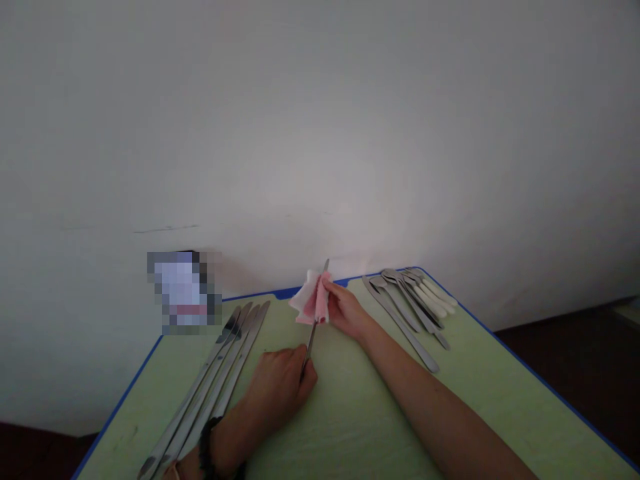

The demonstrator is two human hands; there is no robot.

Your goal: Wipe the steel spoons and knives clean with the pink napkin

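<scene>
My left hand [285, 377] is closed around the handle of a metal table knife [311, 341], which points up and away over the table. Pinched in my right hand [345, 308] is a pink and white cloth [313, 301], folded around the knife's blade. The blade's tip shows above the cloth, and its lower part comes out below. Several table knives [235, 363] lie side by side to the left, partly behind my left wrist. Right of my right hand, a single knife [400, 325] lies beside several spoons [400, 293].
Several white-handled pieces of cutlery [435, 298] lie at the far right of the green table [340, 427], which has a blue edge. A blurred-out phone-like device [183, 290] stands at the back left corner. A pale wall [320, 133] rises behind the table.
</scene>
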